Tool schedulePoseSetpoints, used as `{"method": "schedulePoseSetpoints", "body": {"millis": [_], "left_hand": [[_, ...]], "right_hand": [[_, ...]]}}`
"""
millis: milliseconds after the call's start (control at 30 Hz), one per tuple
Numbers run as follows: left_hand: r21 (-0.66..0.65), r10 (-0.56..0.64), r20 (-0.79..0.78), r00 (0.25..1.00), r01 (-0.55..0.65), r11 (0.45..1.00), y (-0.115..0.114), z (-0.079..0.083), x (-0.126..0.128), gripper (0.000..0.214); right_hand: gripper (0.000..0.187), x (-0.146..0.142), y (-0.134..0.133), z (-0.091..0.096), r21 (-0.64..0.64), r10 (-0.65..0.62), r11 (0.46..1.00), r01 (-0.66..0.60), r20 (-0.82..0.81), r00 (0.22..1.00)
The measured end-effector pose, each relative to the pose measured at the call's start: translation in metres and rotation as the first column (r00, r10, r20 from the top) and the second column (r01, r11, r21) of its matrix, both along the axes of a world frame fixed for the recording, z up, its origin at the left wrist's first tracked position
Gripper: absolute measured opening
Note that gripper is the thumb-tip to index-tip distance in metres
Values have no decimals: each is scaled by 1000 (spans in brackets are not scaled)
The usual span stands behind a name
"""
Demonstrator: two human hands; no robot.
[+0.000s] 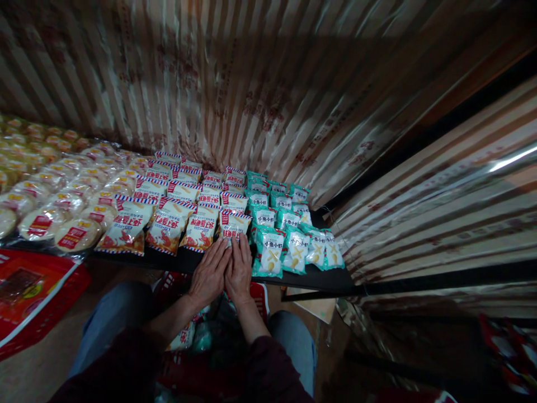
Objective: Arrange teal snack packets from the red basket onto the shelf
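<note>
And here, from where I'm standing, both hands are working the front edge of the black shelf point(308, 279). The L hand point(210, 270) and R hand point(239, 268) are lying side by side, nearly meeting, fingers stretched out and held close; no pinch showing. Fingertips are resting on the lower part of a red-and-white pkt point(235, 221), which is sitting at the R end of its block's front row, just beside the green pkts point(268, 254).

Step in hand, I'd reckon: straightening that pkt so it's lining up w/ its row. Next move is prob. calling for light, even pressure, w/o crushing the bag or nudging the green neighbours.

Now the surface: pkts are leaning back in tiers, w/ round wrapped crackers point(78, 232) filling the L side and yellow-wrapped snacks point(25, 134) bunching beyond. Below, a red basket point(263, 296) is standing betw. the person's knees, holding more pkts; another red basket point(62, 327) is sitting at far L, a big red pack point(25, 282) showing in it.

Room's looking dim: striped, printed sheeting point(235, 84) is hanging behind, a dark frame bar point(440, 123) is slanting across at R, and the lower R is too murky to read.
</note>
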State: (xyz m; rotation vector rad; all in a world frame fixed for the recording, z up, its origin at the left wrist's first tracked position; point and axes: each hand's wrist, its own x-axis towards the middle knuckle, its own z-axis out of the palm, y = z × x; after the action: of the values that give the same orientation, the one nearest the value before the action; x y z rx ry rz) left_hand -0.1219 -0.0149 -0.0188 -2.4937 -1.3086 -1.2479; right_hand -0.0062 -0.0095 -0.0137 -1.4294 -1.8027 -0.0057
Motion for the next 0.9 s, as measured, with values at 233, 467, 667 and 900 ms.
{"method": "schedulePoseSetpoints", "body": {"millis": [233,467,667,900], "left_hand": [[15,2,6,1000,-2,1000,-2,-3,-1,54],[-16,31,2,1000,-31,999,0,-11,0,56],[0,39,-38,999,-39,999,2,-15,1,55],[-30,8,-69,998,-10,1000,-2,-5,-1,53]], "right_hand": [[49,-2,-1,1,-7,-20,1000,20,10,1000],[49,-2,0,2,19,-19,1000,19,-6,1000],[52,1,-12,8,63,58,996,-61,41,997],[56,17,-55,18,40,32,999,-36,87,996]]}}
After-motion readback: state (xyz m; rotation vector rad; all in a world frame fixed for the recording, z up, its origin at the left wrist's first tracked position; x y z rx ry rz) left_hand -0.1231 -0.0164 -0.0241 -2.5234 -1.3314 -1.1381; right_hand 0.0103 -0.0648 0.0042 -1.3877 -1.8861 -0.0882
